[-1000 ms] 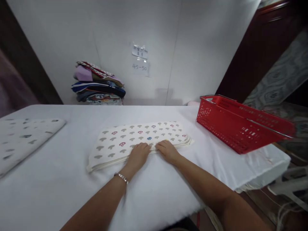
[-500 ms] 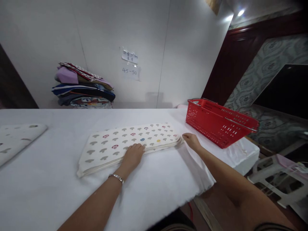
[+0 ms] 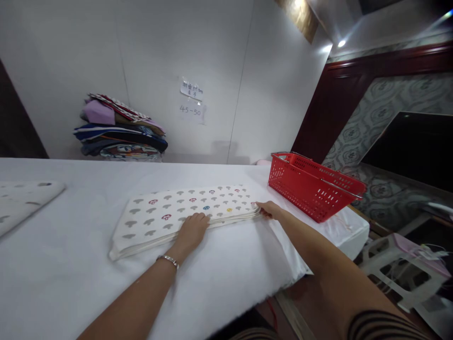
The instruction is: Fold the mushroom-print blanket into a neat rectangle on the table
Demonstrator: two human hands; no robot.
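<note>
A long folded cloth (image 3: 184, 203), white with grey mushroom prints and a few red, blue and yellow ones, lies in several layers on the white-covered table (image 3: 226, 274). My left hand (image 3: 193, 230), with a silver bracelet at the wrist, rests over its front edge near the middle. Its fingers lie on the top layer; the thumb is hidden. At the right end, my right hand (image 3: 271, 209) pinches the front corner of the layers, fingertips partly out of sight beneath it.
A red plastic basket (image 3: 311, 189) with metal handles stands at the table's right. Another printed white cloth (image 3: 28, 200) lies at the left edge. A pile of folded fabrics (image 3: 120, 127) sits against the back wall. Beyond the right edge stands a plastic stool (image 3: 406, 264).
My right hand has closed in on the cloth's right corner, its fingers now around the layers there. My left hand stays on the front edge. The view has shifted slightly.
</note>
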